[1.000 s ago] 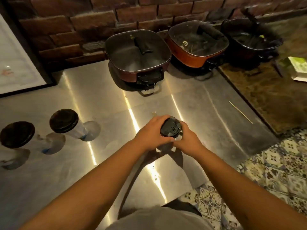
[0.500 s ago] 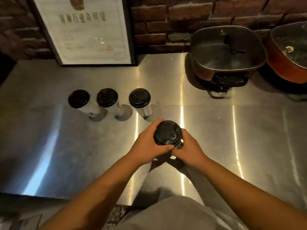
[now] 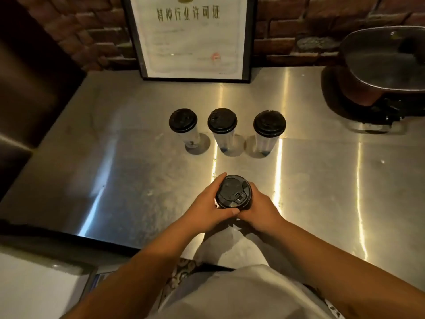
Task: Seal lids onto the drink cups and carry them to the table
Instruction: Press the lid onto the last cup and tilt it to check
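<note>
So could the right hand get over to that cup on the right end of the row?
Probably yes. Bare steel counter lies between the right hand and the rightmost cup, with nothing in the way. But that hand, with the left hand, grips the held cup, so it would have to let go first.

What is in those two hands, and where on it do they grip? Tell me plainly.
A clear plastic drink cup with a round black lid. The left hand and right hand wrap its upper wall from either side, just under the lid's rim.
</note>
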